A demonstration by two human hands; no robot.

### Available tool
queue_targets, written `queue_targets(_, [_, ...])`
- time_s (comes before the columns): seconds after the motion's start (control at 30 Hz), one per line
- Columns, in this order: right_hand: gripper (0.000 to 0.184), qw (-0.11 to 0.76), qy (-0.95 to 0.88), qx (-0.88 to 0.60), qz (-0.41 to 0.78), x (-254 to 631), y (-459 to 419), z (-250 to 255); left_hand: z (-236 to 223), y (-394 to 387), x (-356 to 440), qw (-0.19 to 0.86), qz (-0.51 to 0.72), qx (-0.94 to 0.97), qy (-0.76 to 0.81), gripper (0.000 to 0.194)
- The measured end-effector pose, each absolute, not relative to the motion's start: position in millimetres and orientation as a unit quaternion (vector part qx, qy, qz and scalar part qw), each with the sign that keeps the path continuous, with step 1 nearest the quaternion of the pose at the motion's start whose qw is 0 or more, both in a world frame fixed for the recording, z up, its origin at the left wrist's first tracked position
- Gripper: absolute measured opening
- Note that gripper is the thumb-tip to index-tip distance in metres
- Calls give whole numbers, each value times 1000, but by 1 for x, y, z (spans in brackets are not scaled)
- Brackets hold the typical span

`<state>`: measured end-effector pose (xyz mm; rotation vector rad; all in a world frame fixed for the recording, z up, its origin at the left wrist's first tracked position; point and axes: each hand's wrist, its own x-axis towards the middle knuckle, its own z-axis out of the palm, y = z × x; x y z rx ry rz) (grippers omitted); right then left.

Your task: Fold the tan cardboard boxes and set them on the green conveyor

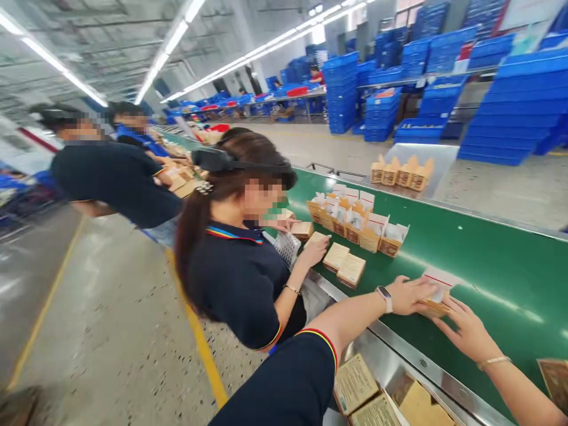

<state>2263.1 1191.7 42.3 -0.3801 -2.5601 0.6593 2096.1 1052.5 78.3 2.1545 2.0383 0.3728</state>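
A small open cardboard box (433, 306) with a raised white flap stands on the green belt (488, 260). My left hand (410, 294), below a wristband, reaches its fingers around the near left side of the box. My right hand (465, 328), with a bracelet at the wrist, grips the right side of the same box, thumb and fingers apart around it. What lies inside is mostly hidden; something whitish shows under the flap. Farther up the belt is a group of open boxes (350, 222) with white flaps up.
A co-worker (235, 254) sits close on my left, hands on closed boxes beside two more closed boxes (345, 264). Cartons (357, 384) lie below the belt's metal edge (412, 353). Open-topped boxes (402, 173) stand across the belt. Blue crates (517, 106) are stacked behind.
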Motion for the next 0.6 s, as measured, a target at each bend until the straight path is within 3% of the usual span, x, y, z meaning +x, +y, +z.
queue_targets(0.1, [44,216,-901,-218,308,2271,1183,41,66,1057,2094,106,172,738,644,44])
queue_targets(0.27, [38,358,-750,-444,335,2258,1153,43,51,1079,2112,181,381,629,653,13])
queue_targets(0.33, [33,369,-706,-509,326,2258,1147,46,49,1088,2126,214,494,504,675,6])
queue_targets(0.37, [31,350,-695,-533,332,2258,1146,49,50,1090,2131,225,543,428,687,6])
queue_targets(0.47, [27,263,-648,-592,400,2262,1150,60,59,1081,2134,302,630,253,669,35])
queue_targets(0.6, [34,171,-555,-643,499,2263,1156,74,73,1023,2098,398,653,208,610,47])
